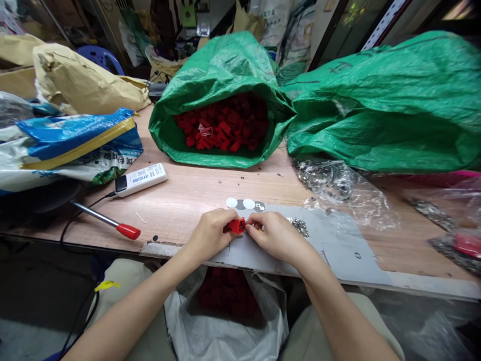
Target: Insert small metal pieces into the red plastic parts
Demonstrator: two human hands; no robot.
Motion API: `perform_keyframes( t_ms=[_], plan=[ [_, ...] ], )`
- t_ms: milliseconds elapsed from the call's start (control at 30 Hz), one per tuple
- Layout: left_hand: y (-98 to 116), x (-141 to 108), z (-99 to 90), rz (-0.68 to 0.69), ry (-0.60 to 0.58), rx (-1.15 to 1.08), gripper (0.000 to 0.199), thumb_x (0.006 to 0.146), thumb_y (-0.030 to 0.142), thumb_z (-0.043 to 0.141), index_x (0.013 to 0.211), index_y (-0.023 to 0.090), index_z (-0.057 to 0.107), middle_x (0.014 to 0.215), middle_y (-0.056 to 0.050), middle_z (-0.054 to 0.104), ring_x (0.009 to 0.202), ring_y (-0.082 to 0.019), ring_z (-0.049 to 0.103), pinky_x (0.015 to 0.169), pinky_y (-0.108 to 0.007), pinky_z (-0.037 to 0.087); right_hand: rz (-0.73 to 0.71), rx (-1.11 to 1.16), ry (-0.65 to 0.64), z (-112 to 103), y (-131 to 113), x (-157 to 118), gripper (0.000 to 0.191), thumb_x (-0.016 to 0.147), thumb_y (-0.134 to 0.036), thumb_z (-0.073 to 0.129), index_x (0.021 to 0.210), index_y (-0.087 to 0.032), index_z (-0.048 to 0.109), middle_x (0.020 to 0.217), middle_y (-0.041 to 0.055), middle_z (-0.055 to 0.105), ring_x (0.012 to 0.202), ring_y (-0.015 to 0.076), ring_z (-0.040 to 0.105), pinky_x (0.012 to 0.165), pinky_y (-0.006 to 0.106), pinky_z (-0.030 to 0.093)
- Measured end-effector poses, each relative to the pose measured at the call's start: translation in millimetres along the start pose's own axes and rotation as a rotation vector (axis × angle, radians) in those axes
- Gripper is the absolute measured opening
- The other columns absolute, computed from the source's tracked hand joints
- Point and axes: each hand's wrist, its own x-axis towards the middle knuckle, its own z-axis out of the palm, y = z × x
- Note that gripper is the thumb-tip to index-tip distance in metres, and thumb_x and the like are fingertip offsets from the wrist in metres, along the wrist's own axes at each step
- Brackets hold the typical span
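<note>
Between thumb and fingers, my left hand grips a small red plastic part over a grey sheet at the table's front edge. My right hand is closed in a pinch against the right side of that part; whatever its fingertips hold is too small to make out. Just beyond the right hand lies a pile of small shiny metal pieces. Many similar red parts fill an open green sack behind the hands. More red pieces show in a whitish bag below the table edge.
A second green sack lies at the right, with a clear plastic bag of metal pieces before it. At the left are a white handheld device on a cable, a red-tipped lever and a blue-and-white bag.
</note>
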Motion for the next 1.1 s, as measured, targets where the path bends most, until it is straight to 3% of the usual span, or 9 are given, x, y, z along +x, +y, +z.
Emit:
perform_keyframes(
  t_ms=[133,400,600,867,1100],
  plan=[
    [1,-1,-0.2,-0.027,0.009,-0.034,0.01,0.082,0.015,0.07,0.081,0.019,0.06,0.077,0.001,0.063,0.07,-0.014,0.056,0.065,-0.024,0.04,-0.001,-0.019,0.037,3,-3,0,0.019,0.087,-0.018,0.054,0.074,-0.018,0.067,0.075,0.0068,0.071,0.071,0.0195,0.061,0.06,0.028,0.034],
    [0,-1,-0.1,-0.091,0.021,-0.077,0.018,0.076,0.017,0.078,0.08,0.019,0.061,0.076,0.003,0.064,0.068,-0.012,0.055,0.063,-0.023,0.039,-0.07,0.277,-0.058,-5,18,-5,0.027,0.091,-0.03,0.051,0.086,-0.021,0.075,0.071,0.0035,0.069,0.065,0.0187,0.061,0.06,0.027,0.042],
    [-2,-2,1.1,-0.062,0.026,-0.054,0.016,0.078,0.018,0.077,0.081,0.018,0.061,0.075,0.003,0.062,0.067,-0.012,0.053,0.063,-0.023,0.038,-0.04,0.279,-0.059,-4,18,-5,0.03,0.091,-0.031,0.05,0.093,-0.018,0.077,0.066,0.0034,0.066,0.058,0.0169,0.058,0.057,0.027,0.043],
    [-3,-1,0.7,-0.068,0.031,-0.073,0.018,0.077,0.018,0.078,0.08,0.018,0.06,0.075,0.004,0.062,0.067,-0.011,0.053,0.063,-0.022,0.038,0.06,0.383,-0.153,-1,23,-5,0.031,0.092,-0.036,0.049,0.093,-0.017,0.074,0.057,-0.0016,0.055,0.04,0.0103,0.044,0.042,0.023,0.034],
    [-3,-2,1.7,-0.013,0.036,-0.027,0.018,0.078,0.015,0.075,0.078,0.018,0.057,0.074,0.003,0.059,0.067,-0.012,0.053,0.063,-0.022,0.037,0.03,0.317,-0.068,1,21,-5,0.028,0.09,-0.032,0.052,0.087,-0.018,0.075,0.056,-0.0001,0.06,0.044,0.0124,0.05,0.047,0.025,0.036]
  ],
)
